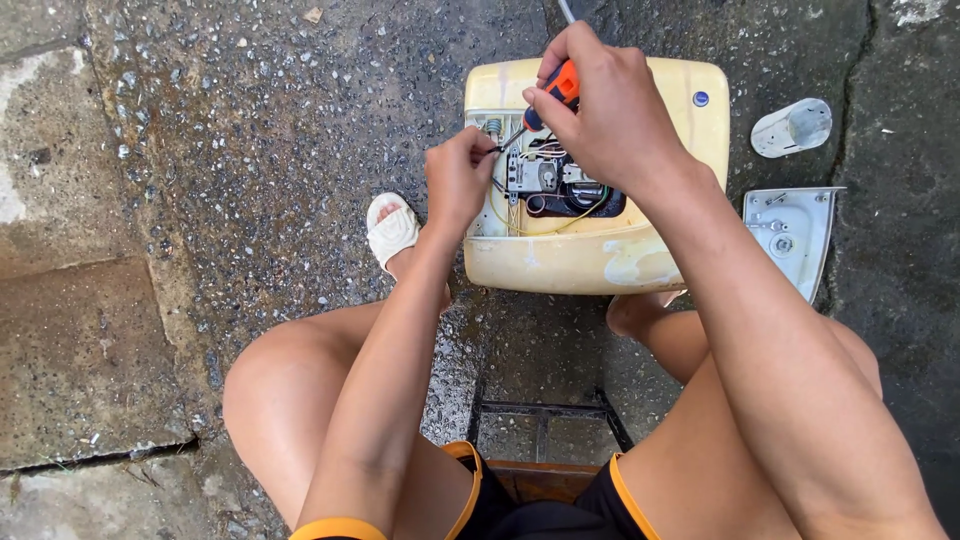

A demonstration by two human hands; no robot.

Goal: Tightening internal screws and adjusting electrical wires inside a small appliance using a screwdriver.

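Cream-yellow plastic appliance housing (600, 255) on wet pebbled concrete ground (250, 130), cover off, wiring compartment (545, 185) exposed — yellow wires, grey terminal block, black part. Right hand (605, 105) closed around orange-and-black screwdriver (560, 85), tip angled down-left into compartment's upper left corner. Left hand (458, 180) at housing's left edge, fingers pinched on small part beside screwdriver tip. White slipper (392, 232) left of housing. Grey removed cover plate (793, 235) just right of housing; small white cylindrical cap (792, 127) above it — apart. Metal stool frame (545, 412) between knees.

The right hand (600, 105) hides most of the orange-handled screwdriver (562, 85).
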